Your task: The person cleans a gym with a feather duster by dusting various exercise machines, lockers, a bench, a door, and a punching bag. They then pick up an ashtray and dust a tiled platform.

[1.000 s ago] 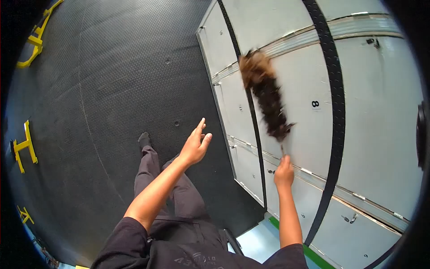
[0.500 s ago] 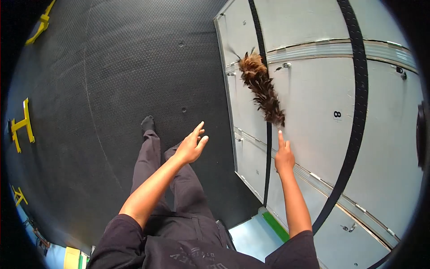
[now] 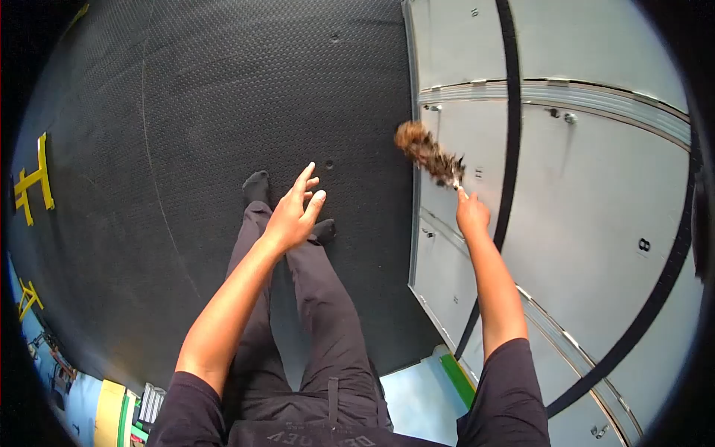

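My right hand (image 3: 474, 214) is closed around the handle of a feather duster (image 3: 430, 154). Brown and tan feathers cover the duster, and they overlap the locker door marked 11 (image 3: 462, 141) near the lockers' left edge. Most of the handle is hidden in my fist. My left hand (image 3: 296, 211) hangs in the air over my legs, fingers stretched out and holding nothing.
Grey numbered lockers (image 3: 581, 194) with keys in their locks and black strips run along the right. Black textured matting (image 3: 223, 97) covers the floor. A yellow stand (image 3: 36, 179) is at the far left; a green strip (image 3: 458, 380) lies beside the lockers' lower end.
The duster has swept from the locker door marked 8 to the one marked 11, toward the lockers' left edge. My left hand has shifted slightly up and left; my view has moved along.
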Demonstrator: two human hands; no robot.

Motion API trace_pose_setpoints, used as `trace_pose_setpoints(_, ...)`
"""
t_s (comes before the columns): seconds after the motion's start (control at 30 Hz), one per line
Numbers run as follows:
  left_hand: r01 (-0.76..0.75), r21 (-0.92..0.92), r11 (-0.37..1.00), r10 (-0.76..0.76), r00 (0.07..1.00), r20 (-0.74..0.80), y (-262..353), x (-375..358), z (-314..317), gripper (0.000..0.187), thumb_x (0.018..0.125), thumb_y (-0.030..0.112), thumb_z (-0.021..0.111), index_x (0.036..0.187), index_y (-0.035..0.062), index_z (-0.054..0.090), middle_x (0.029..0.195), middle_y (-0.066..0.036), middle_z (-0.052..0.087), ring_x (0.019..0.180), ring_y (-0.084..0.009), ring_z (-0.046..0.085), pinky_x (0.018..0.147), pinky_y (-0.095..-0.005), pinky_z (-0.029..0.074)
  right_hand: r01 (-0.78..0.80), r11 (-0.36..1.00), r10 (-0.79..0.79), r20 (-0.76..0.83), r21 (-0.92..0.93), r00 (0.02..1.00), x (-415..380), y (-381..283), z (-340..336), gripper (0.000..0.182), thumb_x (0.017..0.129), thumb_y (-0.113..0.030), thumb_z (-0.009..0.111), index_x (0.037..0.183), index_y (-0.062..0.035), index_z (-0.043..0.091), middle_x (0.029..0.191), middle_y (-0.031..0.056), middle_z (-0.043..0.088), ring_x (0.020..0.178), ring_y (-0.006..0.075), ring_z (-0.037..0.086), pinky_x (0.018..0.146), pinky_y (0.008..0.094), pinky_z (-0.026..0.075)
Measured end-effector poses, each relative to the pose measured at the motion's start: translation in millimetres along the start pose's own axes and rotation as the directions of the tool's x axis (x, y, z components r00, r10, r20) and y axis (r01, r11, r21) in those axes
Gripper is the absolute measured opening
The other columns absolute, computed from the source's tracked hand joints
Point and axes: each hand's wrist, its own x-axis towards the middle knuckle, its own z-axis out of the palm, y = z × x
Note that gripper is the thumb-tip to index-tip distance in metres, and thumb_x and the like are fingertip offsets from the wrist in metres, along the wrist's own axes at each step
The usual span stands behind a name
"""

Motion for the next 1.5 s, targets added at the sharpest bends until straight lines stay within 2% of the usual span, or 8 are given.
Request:
trace_pose_setpoints(0.17, 0.103, -0.029, 0.994, -0.102, 0.994, 0.042, -42.0, -31.9, -3.2, 0.063, 0.098, 0.029, 0.052, 0.152, 0.0118, 0.023, 0.141, -0.024, 0.047, 0.123, -0.0365, 0.053, 0.102, -0.0429, 0.043, 0.033, 0.992, -0.018, 0.129, -0.118, 0.991, -6.4, -2.3, 10.2, 0.037, 0.096, -0.017, 0.044, 0.131, -0.018, 0.055, 0.106, 0.0147, 0.062, 0.089, 0.0325, 0.069, 0.07, 0.0433, 0.057)
trace_pose_setpoints(0.33, 0.102, 0.083, 0.991, -0.1, 0.995, -0.029, -40.5, -61.8, -45.3, 0.064, 0.098, 0.028, 0.052, 0.152, 0.0108, 0.022, 0.142, -0.024, 0.046, 0.121, -0.0349, 0.055, 0.102, -0.0419, 0.044, -0.091, 0.962, 0.161, -0.265, 0.259, 0.951, -127.0, 51.7, -25.2, 0.056, 0.087, -0.004, 0.05, 0.139, -0.0229, 0.047, 0.097, 0.0151, 0.055, 0.074, 0.0368, 0.064, 0.061, 0.0489, 0.052)
trace_pose_setpoints(0.6, 0.005, 0.114, 0.993, 0.006, 0.996, -0.094, 33.4, -80.0, -84.9, 0.061, 0.1, 0.026, 0.05, 0.152, 0.0127, 0.022, 0.138, -0.023, 0.05, 0.119, -0.0319, 0.057, 0.099, -0.0398, 0.046, -0.228, 0.964, 0.229, 0.014, 0.138, 0.973, -318.8, 90.3, -15.4, 0.049, 0.09, -0.009, 0.049, 0.137, -0.025, 0.05, 0.098, 0.0109, 0.057, 0.077, 0.0297, 0.066, 0.062, 0.046, 0.052)
trace_pose_setpoints(0.7, -0.041, 0.146, 0.988, 0.039, 0.999, 0.017, 74.8, -84.7, -81.1, 0.061, 0.1, 0.025, 0.05, 0.153, 0.0113, 0.021, 0.138, -0.023, 0.05, 0.118, -0.0295, 0.057, 0.099, -0.0387, 0.047, -0.32, 0.915, 0.361, -0.149, 0.245, 0.92, -386.6, 105.7, -37.4, 0.049, 0.087, -0.007, 0.051, 0.133, -0.0248, 0.054, 0.098, 0.0083, 0.057, 0.076, 0.0283, 0.064, 0.061, 0.0443, 0.051)
trace_pose_setpoints(1.17, -0.508, 0.036, 0.861, 0.437, 0.774, 0.458, 216.4, -124.8, -45.0, 0.064, 0.1, 0.025, 0.051, 0.153, 0.0147, 0.017, 0.133, -0.021, 0.055, 0.106, -0.0267, 0.064, 0.088, -0.0355, 0.051, -0.592, 0.71, 0.664, -0.642, 0.381, 0.383, -648.9, 179.4, -127.9, 0.067, 0.077, -0.004, 0.057, 0.14, -0.0274, 0.051, 0.084, 0.0033, 0.052, 0.067, 0.0233, 0.057, 0.056, 0.038, 0.048)
trace_pose_setpoints(1.23, -0.573, -0.015, 0.82, 0.52, 0.732, 0.44, 251.3, -120.3, -43.5, 0.064, 0.1, 0.024, 0.052, 0.153, 0.0147, 0.018, 0.128, -0.019, 0.058, 0.096, -0.0198, 0.063, 0.082, -0.0329, 0.051, -0.538, 0.703, 0.635, -0.752, 0.466, 0.178, -689.0, 183.7, -136.6, 0.064, 0.077, -0.004, 0.058, 0.137, -0.0257, 0.054, 0.084, 0.0038, 0.053, 0.065, 0.0216, 0.057, 0.052, 0.0358, 0.048)
trace_pose_setpoints(1.37, -0.801, -0.033, 0.598, 0.73, 0.527, 0.435, 352.1, -118.2, -36.9, 0.065, 0.1, 0.026, 0.052, 0.154, 0.0147, 0.016, 0.131, -0.021, 0.055, 0.096, -0.0218, 0.064, 0.081, -0.0339, 0.051, -0.504, 0.585, 0.676, -0.725, 0.635, -0.13, -758.1, 190.1, -166.4, 0.063, 0.08, -0.004, 0.058, 0.14, -0.022, 0.05, 0.083, 0.0045, 0.053, 0.066, 0.0222, 0.059, 0.055, 0.0355, 0.051)
trace_pose_setpoints(1.5, -0.885, -0.192, 0.424, 0.815, 0.281, 0.507, 483.2, -175.0, 17.2, 0.069, 0.098, 0.02, 0.055, 0.154, 0.0172, 0.014, 0.143, -0.022, 0.044, 0.115, -0.0316, 0.058, 0.091, -0.0393, 0.049, -0.561, 0.593, 0.645, -0.758, 0.577, -0.099, -802.0, 228.4, -158.3, 0.063, 0.082, -0.003, 0.059, 0.142, -0.0187, 0.048, 0.084, 0.0065, 0.055, 0.066, 0.0237, 0.06, 0.054, 0.0354, 0.051)
